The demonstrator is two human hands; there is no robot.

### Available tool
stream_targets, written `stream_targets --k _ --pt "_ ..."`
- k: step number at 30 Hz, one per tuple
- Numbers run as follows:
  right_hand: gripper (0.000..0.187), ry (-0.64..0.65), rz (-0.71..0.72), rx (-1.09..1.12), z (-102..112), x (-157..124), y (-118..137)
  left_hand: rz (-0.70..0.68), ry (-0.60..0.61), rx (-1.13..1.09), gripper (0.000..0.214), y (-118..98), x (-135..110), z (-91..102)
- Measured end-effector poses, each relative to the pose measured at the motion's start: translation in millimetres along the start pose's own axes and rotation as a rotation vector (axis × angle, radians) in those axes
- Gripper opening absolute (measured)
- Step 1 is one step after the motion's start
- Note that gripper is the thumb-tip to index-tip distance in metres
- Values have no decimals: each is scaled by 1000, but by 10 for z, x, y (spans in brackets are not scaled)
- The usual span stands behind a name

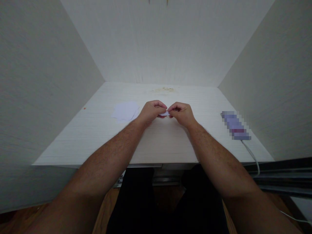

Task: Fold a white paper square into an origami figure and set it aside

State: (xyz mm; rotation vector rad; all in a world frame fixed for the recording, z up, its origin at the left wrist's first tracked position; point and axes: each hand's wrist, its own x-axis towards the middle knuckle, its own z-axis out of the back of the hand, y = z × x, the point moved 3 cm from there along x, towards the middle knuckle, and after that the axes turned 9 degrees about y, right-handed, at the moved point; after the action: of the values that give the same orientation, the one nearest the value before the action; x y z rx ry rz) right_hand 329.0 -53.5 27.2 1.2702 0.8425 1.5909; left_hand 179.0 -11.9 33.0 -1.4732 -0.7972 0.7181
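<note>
A small piece of white paper (164,113) is pinched between my two hands, above the middle of the white desk. My left hand (154,112) is closed on its left end, thumb on top and fingers beneath. My right hand (181,112) grips the right end the same way, with the fingertips of both hands almost touching. Most of the paper is hidden by the fingers, so I cannot tell whether it is folded. Left of my left hand lies a loose stack of white paper sheets (125,110), their edges not lined up.
On the desk's (168,143) right side lies a blurred-out flat device (235,125), with a white cable (251,152) running over the front edge. Grey-white panels close in the left, right and back. A yellowish worn patch (167,89) marks the desk near the back.
</note>
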Motion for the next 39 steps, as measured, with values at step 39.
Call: stream_targets --k 39 --pt "14 -22 -119 10 -2 12 -25 -281 -89 461 18 -51 -8 9"
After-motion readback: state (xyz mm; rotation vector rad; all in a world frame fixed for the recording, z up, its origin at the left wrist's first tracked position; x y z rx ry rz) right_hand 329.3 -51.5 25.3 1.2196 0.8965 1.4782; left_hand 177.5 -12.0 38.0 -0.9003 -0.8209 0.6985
